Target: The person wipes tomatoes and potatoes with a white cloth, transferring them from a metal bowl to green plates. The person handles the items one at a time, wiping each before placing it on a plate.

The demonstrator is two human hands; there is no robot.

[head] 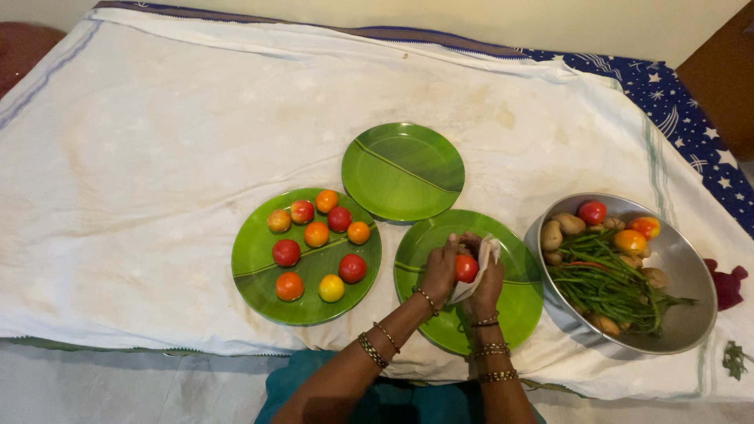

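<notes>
Lower centre-right of frame, over a green plate (514, 302), the right hand (487, 284) cups a white cloth (481, 263). The left hand (440, 271) curls its fingers around a round red tomato (466, 268), no long axis showing.

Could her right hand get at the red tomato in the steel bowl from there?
Probably yes: the red tomato lies uncovered on top, but the right hand holds a cloth around another tomato.

left plate (259, 271): nine tomatoes (316, 234)
back plate (403, 170): bare
steel bowl (691, 267): potatoes (552, 235), green beans (605, 283), tomatoes
bed sheet (157, 157): white, stained
</notes>
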